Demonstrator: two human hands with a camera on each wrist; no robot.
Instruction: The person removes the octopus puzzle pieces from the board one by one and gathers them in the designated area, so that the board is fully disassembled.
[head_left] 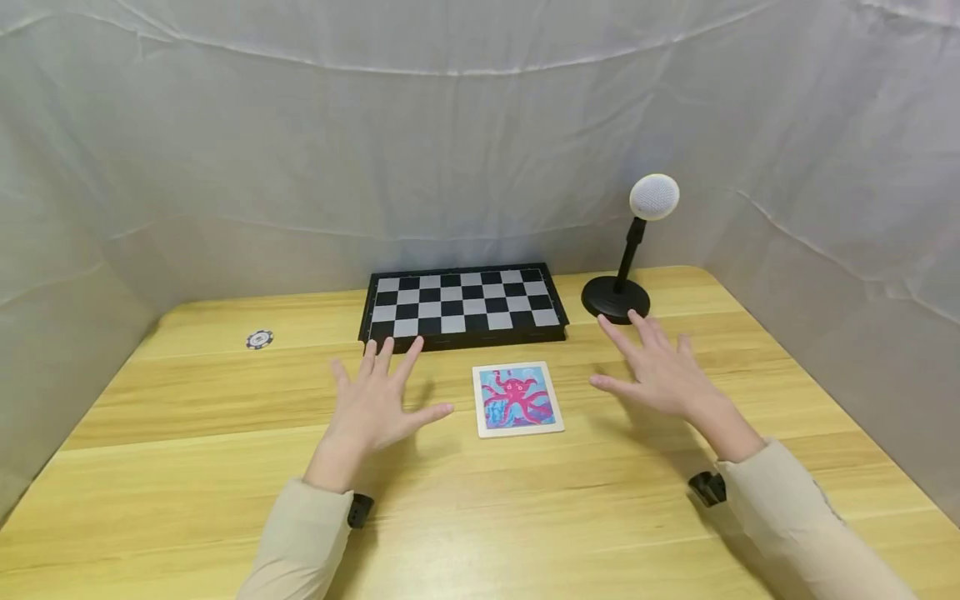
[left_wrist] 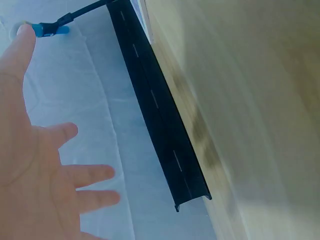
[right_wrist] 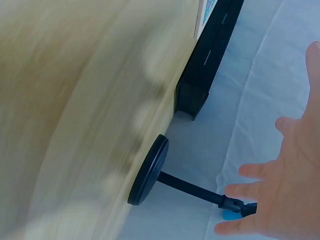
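Note:
Both hands hover over the wooden table with fingers spread and nothing held. In the head view my left hand (head_left: 371, 408) is just in front of the checkered game board (head_left: 465, 302), left of a square octopus picture tile (head_left: 517, 400). My right hand (head_left: 663, 371) is to the tile's right, its fingertips overlapping the round black base (head_left: 617, 298) of a stand with a white round head (head_left: 655, 197). The left wrist view shows my left palm (left_wrist: 35, 165) beside the board's black side (left_wrist: 155, 100). In the right wrist view, my right hand (right_wrist: 290, 180) overlaps the stand's upper end.
A poker chip (head_left: 259, 339) lies on the table's left side. Pale cloth (head_left: 450, 150) hangs behind and on both sides of the wooden table (head_left: 465, 517). The board stands close to the back edge, with the stand to its right.

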